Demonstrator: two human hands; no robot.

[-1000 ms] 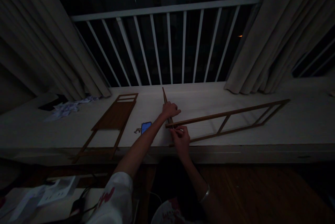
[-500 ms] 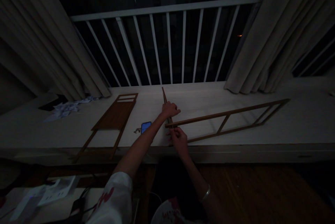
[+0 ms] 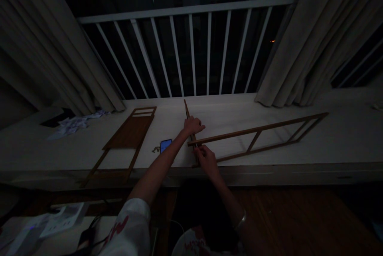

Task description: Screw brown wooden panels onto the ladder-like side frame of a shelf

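My left hand (image 3: 193,125) is closed around a narrow wooden piece (image 3: 186,107) that stands on the white ledge and points toward the window. Just nearer to me, my right hand (image 3: 207,161) pinches at the joint where this piece meets a wooden frame (image 3: 254,141). A small pale sliver shows at those fingertips, too dim to name. The frame is ladder-like, with crossbars, and stretches right along the ledge. To the left lies another wooden frame with a slatted panel (image 3: 130,131), its legs reaching over the front edge.
A lit phone (image 3: 165,145) and small metal parts (image 3: 156,149) lie left of my hands. Crumpled white papers (image 3: 72,125) are at the far left of the ledge (image 3: 227,114). White railing (image 3: 191,9) and curtains (image 3: 287,56) stand behind. A power strip (image 3: 62,221) sits lower left.
My right hand has turned slightly at the joint, and its wrist has shifted a little right. My left hand keeps its hold. The view has drifted slightly.
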